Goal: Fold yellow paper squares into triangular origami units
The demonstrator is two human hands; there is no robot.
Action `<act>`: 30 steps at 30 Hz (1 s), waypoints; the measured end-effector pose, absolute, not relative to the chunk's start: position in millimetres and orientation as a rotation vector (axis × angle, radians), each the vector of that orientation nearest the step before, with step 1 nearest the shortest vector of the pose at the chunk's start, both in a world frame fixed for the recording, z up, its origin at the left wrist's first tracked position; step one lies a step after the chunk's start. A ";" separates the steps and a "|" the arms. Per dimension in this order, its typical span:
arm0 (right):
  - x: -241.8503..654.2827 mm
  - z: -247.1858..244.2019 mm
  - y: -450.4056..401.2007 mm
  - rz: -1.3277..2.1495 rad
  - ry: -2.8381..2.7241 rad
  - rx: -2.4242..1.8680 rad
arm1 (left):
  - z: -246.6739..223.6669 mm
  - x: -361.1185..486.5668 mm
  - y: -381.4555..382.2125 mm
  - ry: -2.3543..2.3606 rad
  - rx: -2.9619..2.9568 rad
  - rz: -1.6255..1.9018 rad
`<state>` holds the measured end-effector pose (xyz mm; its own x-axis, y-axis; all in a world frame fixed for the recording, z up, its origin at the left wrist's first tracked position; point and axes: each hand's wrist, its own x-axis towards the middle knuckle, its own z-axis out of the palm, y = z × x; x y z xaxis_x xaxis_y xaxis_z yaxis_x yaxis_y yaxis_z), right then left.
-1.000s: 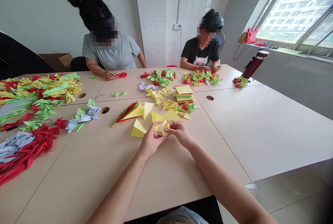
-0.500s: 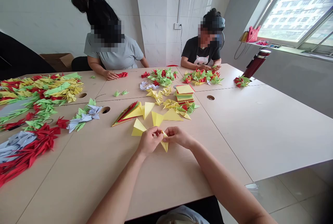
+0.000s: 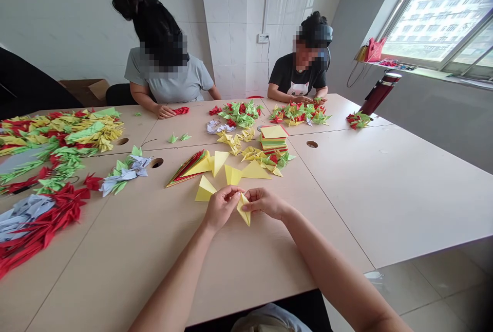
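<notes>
Between my two hands, just above the table (image 3: 246, 265), is a folded piece of yellow origami paper (image 3: 243, 213), a narrow diamond with its point towards me. My left hand (image 3: 222, 207) pinches its upper left edge between thumb and fingers. On the other side my right hand (image 3: 265, 202) grips its right edge, thumb lying on the front. Just beyond my hands lie partly folded yellow sheets (image 3: 232, 174). A fanned stack of folded red, green and yellow papers (image 3: 188, 168) is to their left.
A stack of square coloured paper (image 3: 274, 139) stands behind, among folded paper cranes (image 3: 241, 113). Large heaps of cranes (image 3: 42, 229) cover the left side. Two people (image 3: 169, 75) sit opposite. A dark red flask (image 3: 381, 93) stands at the right, and a round hole (image 3: 311, 144) pierces the tabletop.
The yellow paper now shows more of its diamond face between my hands. My left fingers have shifted slightly along its top edge. The person opposite on the left has moved their head slightly right.
</notes>
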<state>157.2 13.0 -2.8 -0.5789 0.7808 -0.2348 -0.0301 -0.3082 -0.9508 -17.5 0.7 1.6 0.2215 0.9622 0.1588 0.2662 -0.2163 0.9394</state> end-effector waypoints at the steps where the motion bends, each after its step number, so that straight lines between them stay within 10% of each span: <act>1: 157.1 -2.5 12.9 1.939 -1.380 -0.965 | 2.3 -17.7 0.6 1.162 1.661 1.029; 30: 157.5 -3.1 13.3 2.022 -1.316 -0.978 | 6.9 -16.5 -1.7 1.247 1.784 1.105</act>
<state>157.5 13.3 -3.1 -0.5961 0.7514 -0.2830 -0.0451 -0.3832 -0.9226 -16.5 -1.7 6.9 0.1776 0.9507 0.2542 0.3669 -0.3036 0.8793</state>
